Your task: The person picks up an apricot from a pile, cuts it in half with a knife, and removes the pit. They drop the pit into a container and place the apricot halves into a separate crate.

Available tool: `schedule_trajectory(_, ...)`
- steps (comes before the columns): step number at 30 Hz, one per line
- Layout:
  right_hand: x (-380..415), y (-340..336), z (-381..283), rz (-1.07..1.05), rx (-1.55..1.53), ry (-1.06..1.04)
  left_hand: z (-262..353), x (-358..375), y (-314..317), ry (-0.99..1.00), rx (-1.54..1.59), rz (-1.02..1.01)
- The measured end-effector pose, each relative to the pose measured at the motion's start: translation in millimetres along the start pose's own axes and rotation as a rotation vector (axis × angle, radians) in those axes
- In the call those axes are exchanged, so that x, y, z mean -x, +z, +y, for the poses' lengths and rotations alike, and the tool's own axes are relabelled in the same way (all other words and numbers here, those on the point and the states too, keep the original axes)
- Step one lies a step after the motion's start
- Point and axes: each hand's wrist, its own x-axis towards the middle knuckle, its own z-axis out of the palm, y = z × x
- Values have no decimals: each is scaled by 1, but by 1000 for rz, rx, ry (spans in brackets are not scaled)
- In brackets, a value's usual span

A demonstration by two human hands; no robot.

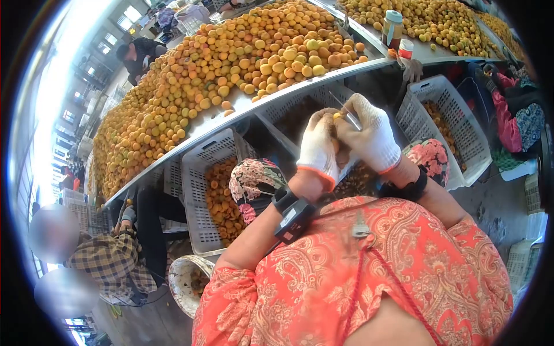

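Both my hands wear white knit gloves with orange cuffs and meet above the crates, in front of the table edge. My left hand (319, 145) is closed around a small orange-yellow fruit (337, 116), which is mostly hidden by the fingers. Against that fruit, my right hand (367, 130) grips a small metal tool (354, 120) whose shiny part shows between the fingers. Below the hands are dark scraps in a crate. Left of them stands a white crate (196, 199) of opened orange fruit pieces (222, 196).
A metal table (254, 106) bears a large heap of apricots (231, 57). A jar (392, 29) and a red-white container (405, 48) stand near its edge. At right is another crate (456, 109); a bucket (187, 282) stands lower left. A co-worker in plaid (112, 256) sits at left.
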Motion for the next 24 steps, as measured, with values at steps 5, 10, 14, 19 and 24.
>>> schedule_trajectory(5,-8,-3,12,-127,-25,-57,-3,-13,1,281,-243,112)
schedule_trajectory(10,-9,2,5,-84,13,-53,17,-10,-1,304,-503,57)
schedule_trajectory(14,-25,1,38,159,66,66,47,1,-5,287,-479,143)
schedule_trajectory(19,-30,12,73,77,7,224,107,4,-51,454,-566,246)
schedule_trajectory(24,-9,19,143,-242,311,419,163,26,-151,560,-672,601)
